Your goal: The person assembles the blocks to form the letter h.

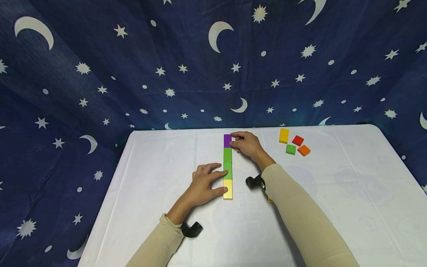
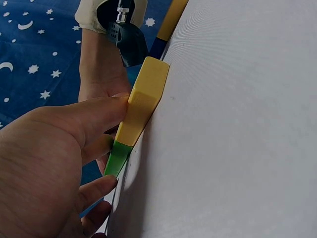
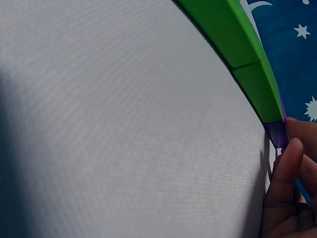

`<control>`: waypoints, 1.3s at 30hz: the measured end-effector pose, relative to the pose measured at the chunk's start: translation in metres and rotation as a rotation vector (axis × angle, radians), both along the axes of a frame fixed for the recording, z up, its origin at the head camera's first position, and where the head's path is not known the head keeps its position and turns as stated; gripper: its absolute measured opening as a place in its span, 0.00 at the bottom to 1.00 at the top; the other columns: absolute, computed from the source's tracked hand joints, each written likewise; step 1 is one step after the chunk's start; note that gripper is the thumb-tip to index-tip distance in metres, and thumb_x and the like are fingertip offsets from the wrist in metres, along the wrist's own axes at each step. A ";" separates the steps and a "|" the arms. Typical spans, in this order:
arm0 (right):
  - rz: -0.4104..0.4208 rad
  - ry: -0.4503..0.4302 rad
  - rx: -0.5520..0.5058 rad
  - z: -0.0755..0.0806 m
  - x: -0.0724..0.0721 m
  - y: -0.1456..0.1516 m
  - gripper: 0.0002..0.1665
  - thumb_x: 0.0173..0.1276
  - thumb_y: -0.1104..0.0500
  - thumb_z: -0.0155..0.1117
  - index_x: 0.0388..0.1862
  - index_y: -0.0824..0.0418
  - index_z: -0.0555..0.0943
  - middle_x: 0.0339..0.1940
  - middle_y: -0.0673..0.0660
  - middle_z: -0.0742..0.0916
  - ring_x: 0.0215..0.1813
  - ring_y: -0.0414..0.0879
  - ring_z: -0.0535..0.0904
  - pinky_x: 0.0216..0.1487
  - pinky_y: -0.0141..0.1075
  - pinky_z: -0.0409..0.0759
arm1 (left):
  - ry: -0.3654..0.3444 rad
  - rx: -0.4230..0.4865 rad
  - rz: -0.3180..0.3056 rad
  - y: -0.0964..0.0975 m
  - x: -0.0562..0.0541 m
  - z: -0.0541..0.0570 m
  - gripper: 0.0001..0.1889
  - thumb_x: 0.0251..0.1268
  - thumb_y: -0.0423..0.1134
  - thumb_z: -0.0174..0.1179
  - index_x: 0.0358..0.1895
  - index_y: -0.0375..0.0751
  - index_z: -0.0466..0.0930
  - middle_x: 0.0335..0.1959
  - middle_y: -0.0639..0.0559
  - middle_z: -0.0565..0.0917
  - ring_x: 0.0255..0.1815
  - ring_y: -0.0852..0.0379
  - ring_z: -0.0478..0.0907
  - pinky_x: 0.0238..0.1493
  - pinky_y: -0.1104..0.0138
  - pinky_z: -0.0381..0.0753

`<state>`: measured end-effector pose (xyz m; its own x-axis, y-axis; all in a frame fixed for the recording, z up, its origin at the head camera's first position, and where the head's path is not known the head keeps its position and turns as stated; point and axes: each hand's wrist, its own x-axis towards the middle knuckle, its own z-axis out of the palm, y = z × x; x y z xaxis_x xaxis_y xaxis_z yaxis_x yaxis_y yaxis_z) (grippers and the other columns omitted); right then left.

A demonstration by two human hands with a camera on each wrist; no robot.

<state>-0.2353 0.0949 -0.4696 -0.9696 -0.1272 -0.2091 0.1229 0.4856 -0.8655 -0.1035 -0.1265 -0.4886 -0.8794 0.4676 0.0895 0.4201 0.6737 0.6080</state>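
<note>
Four blocks lie end to end on the white tabletop [image 1: 160,155], forming a straight row [image 1: 227,155] between the two grips. Nearest the person is the yellow block [image 1: 228,195], then the near green block [image 1: 227,166], the far green block [image 1: 227,152] and, at the far end, the purple block [image 1: 227,140]; each touches its neighbour.

The left grip [image 1: 202,186] is just left of the row, its fingers loosely spread rather than clenched. Its thumb touches the yellow block and its index finger touches the near green block.

The right grip [image 1: 248,144] is beyond it, on the right side of the row, pinching the purple block with thumb and index finger.

To the right of the right grip, well apart from the row, is a loose group: an upper yellow block [image 1: 284,135], a red block [image 1: 298,140], a small green block [image 1: 290,149] and an orange block [image 1: 304,150]. Nearer the person than the right grip, another yellow piece [image 1: 270,199] peeks from beneath the right sleeve [image 1: 300,207]; the left wrist view shows a blue piece [image 2: 157,48] touching it.
</note>
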 end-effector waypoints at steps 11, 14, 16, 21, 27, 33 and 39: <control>0.003 0.007 0.014 0.000 0.001 0.000 0.27 0.66 0.55 0.72 0.65 0.55 0.82 0.51 0.56 0.81 0.31 0.37 0.80 0.37 0.28 0.79 | 0.001 0.000 0.002 0.000 0.000 0.001 0.30 0.60 0.55 0.71 0.68 0.57 0.80 0.74 0.49 0.71 0.70 0.46 0.64 0.58 0.48 0.61; 0.004 0.006 0.009 0.000 0.001 0.000 0.27 0.66 0.55 0.72 0.65 0.55 0.82 0.50 0.56 0.81 0.32 0.37 0.80 0.36 0.28 0.80 | -0.001 -0.001 0.003 0.000 0.000 0.000 0.30 0.60 0.55 0.71 0.68 0.57 0.80 0.74 0.49 0.71 0.70 0.46 0.64 0.59 0.48 0.61; 0.007 0.007 0.008 -0.001 0.001 0.000 0.27 0.66 0.55 0.72 0.65 0.55 0.82 0.50 0.56 0.81 0.32 0.38 0.79 0.36 0.28 0.80 | 0.000 -0.001 0.003 0.000 0.000 0.000 0.30 0.60 0.55 0.71 0.68 0.57 0.80 0.74 0.49 0.71 0.70 0.46 0.64 0.59 0.48 0.61; 0.016 0.010 0.022 0.000 0.000 0.001 0.27 0.67 0.55 0.72 0.65 0.55 0.82 0.50 0.56 0.81 0.31 0.38 0.79 0.37 0.29 0.79 | 0.002 0.002 0.000 0.000 0.000 -0.001 0.30 0.61 0.55 0.71 0.68 0.57 0.80 0.74 0.49 0.71 0.69 0.46 0.64 0.58 0.49 0.61; 0.025 0.002 0.024 0.000 0.000 0.001 0.27 0.67 0.54 0.72 0.66 0.54 0.82 0.51 0.57 0.80 0.32 0.39 0.80 0.37 0.29 0.79 | 0.000 -0.001 0.003 0.000 0.000 -0.002 0.30 0.61 0.56 0.71 0.68 0.57 0.80 0.74 0.50 0.71 0.70 0.46 0.63 0.58 0.50 0.61; 0.035 0.005 0.028 -0.001 0.000 0.001 0.28 0.68 0.54 0.72 0.66 0.54 0.81 0.51 0.57 0.80 0.31 0.38 0.80 0.37 0.29 0.79 | -0.007 0.001 0.004 0.000 0.000 -0.001 0.30 0.60 0.56 0.71 0.67 0.56 0.80 0.75 0.50 0.71 0.69 0.46 0.63 0.58 0.50 0.60; 0.045 0.012 0.038 -0.001 0.000 0.002 0.28 0.68 0.53 0.72 0.67 0.54 0.81 0.51 0.57 0.80 0.30 0.38 0.79 0.40 0.32 0.78 | -0.006 0.004 0.001 0.000 0.000 0.000 0.30 0.61 0.56 0.70 0.67 0.56 0.80 0.75 0.49 0.71 0.69 0.46 0.63 0.58 0.50 0.60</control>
